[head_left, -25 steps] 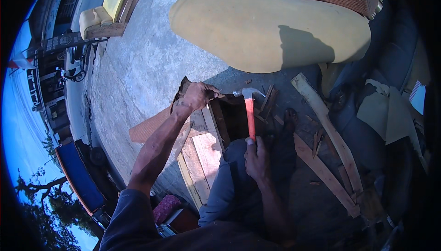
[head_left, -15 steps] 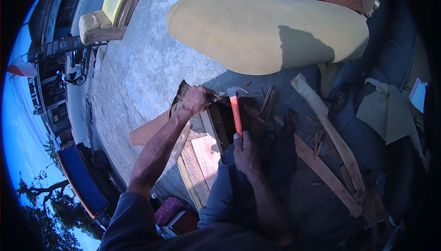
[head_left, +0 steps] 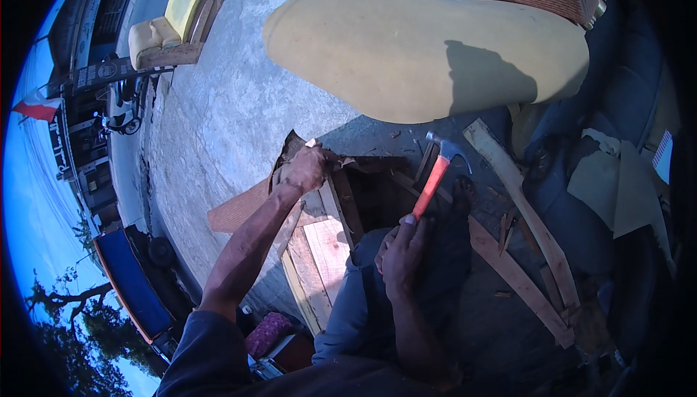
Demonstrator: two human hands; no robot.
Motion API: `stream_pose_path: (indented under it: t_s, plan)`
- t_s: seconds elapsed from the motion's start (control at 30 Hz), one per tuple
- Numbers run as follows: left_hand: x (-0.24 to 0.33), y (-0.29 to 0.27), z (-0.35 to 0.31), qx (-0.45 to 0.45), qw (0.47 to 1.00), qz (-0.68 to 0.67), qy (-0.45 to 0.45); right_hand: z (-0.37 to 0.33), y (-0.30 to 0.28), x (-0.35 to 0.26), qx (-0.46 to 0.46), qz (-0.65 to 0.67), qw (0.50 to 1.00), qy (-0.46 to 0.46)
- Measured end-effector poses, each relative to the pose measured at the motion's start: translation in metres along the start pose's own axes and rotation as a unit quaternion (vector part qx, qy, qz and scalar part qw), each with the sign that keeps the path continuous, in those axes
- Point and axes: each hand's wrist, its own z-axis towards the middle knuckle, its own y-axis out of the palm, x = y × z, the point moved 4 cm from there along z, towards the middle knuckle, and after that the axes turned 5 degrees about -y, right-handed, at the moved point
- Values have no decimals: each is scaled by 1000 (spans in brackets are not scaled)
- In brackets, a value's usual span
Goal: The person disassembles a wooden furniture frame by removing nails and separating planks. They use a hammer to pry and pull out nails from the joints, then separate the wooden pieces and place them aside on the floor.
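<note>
Head view, looking straight down: a hammer (head_left: 438, 172) with an orange-red handle is gripped low on the handle by the right hand (head_left: 404, 250), fingers wrapped tight around it. The metal head is raised and tilted up to the right, just above the dark opening of a wooden frame (head_left: 341, 208). The left hand (head_left: 303, 168) is clenched on the torn brown edge at the frame's upper left corner; what exactly is pinched under the fingers can't be made out. Pale planks of the frame are seen just below that hand, next to a knee in grey-blue trousers.

Around it, a big tan foam cushion (head_left: 428, 48) is lying on the concrete floor (head_left: 232, 92) above the frame, well apart from the hammer. Two long wooden slats (head_left: 519, 208) are laid to the right, crossing near their lower ends. A yellow armchair (head_left: 170, 27) is parked far off at top left.
</note>
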Motion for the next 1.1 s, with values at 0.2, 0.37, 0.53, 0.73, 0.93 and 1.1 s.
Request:
stream_pose_path:
  t_s: [0.2, 0.37, 0.53, 0.73, 0.93, 1.1]
  plan:
    - [-13, 2, -1, -1, 999, 30, 16, 13, -8, 8, -138, -148, 979, -21]
    - [-6, 0, 6, -13, 1000, 10, -15, 24, -3, 34, -114, -327, 882, -319]
    - [-13, 4, 6, -28, 1000, 8, -10, 7, -7, 11, -84, -245, 965, -29]
    - [-6, -6, 2, -67, 997, -23, -30, 17, -13, 21, -154, -316, 929, -115]
    - [-14, -32, 6, 119, 971, -124, -164, 4, 0, -7, -96, -78, 991, 40]
    - [-46, 4, 3, 8, 935, -97, -341, 12, -9, 3, -156, -201, 967, 31]
